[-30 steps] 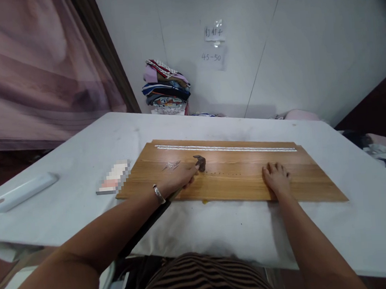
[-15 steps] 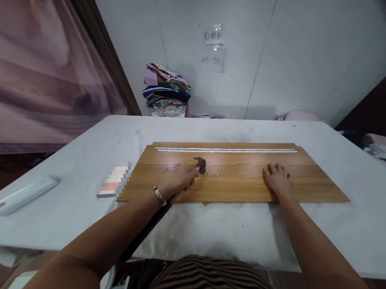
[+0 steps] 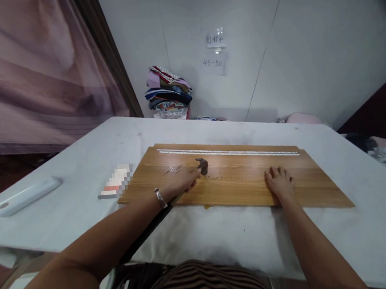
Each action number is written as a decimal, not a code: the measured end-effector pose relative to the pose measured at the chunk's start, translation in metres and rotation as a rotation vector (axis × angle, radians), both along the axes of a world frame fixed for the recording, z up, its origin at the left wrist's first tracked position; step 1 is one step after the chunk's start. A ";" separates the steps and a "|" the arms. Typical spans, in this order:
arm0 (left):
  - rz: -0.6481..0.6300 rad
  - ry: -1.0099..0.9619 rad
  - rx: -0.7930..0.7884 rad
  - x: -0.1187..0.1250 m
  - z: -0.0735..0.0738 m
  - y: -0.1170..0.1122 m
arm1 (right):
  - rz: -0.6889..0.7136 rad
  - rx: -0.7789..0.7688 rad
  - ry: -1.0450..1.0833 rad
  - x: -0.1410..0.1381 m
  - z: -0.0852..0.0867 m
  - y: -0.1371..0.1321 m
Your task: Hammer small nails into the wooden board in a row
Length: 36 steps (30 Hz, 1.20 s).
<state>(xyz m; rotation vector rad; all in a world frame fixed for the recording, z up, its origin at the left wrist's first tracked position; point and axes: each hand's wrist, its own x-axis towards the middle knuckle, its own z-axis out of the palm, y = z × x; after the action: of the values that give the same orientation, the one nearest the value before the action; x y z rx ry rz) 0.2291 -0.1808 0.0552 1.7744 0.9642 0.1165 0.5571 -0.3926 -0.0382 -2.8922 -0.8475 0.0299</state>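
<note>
My left hand [image 3: 183,181] is wrapped round a hammer [image 3: 203,166], close behind its dark metal head. The handle runs back beneath my forearm and is mostly hidden. Under the hammer lies a wooden board [image 3: 310,191] with a row of small dark nail points [image 3: 229,177] running to the right of the head. A small heap of loose nails [image 3: 172,169] rests on the board just beyond my left wrist. On the board's right half, my right hand [image 3: 279,183] lies flat with its fingers apart, holding nothing.
Two white measuring strips [image 3: 229,152] lie along the board's far edge. Left of it is a blurred-out flat object [image 3: 116,181], then a white plastic handle-like piece [image 3: 28,196] on the white-covered table [image 3: 80,158]. Folded clothes [image 3: 169,93] are stacked by the wall.
The whole view has shifted slightly, so everything sits a little lower and to the right. Both hands and the hammer keep nearly the same place over the board.
</note>
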 end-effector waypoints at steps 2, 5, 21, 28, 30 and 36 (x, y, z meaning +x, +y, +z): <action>0.011 0.013 0.009 0.001 -0.007 0.000 | 0.000 0.004 0.002 -0.001 0.001 0.000; 0.032 0.029 -0.001 0.003 -0.015 0.001 | -0.001 0.004 0.004 -0.001 0.001 0.001; 0.034 0.017 -0.001 0.001 -0.003 -0.001 | 0.004 0.005 0.007 -0.002 0.003 0.002; 0.018 0.035 0.014 0.000 0.001 0.000 | -0.002 0.005 -0.001 -0.002 0.002 0.002; 0.033 0.038 0.003 0.000 0.009 -0.002 | -0.003 -0.002 -0.002 -0.002 0.002 0.002; -0.003 0.026 0.026 0.001 0.016 -0.005 | 0.001 0.010 -0.005 0.000 -0.001 0.002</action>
<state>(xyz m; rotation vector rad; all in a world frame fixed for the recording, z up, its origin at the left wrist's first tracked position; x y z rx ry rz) 0.2301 -0.1862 0.0715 1.8051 0.9828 0.1054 0.5571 -0.3910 -0.0388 -2.8835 -0.8471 0.0189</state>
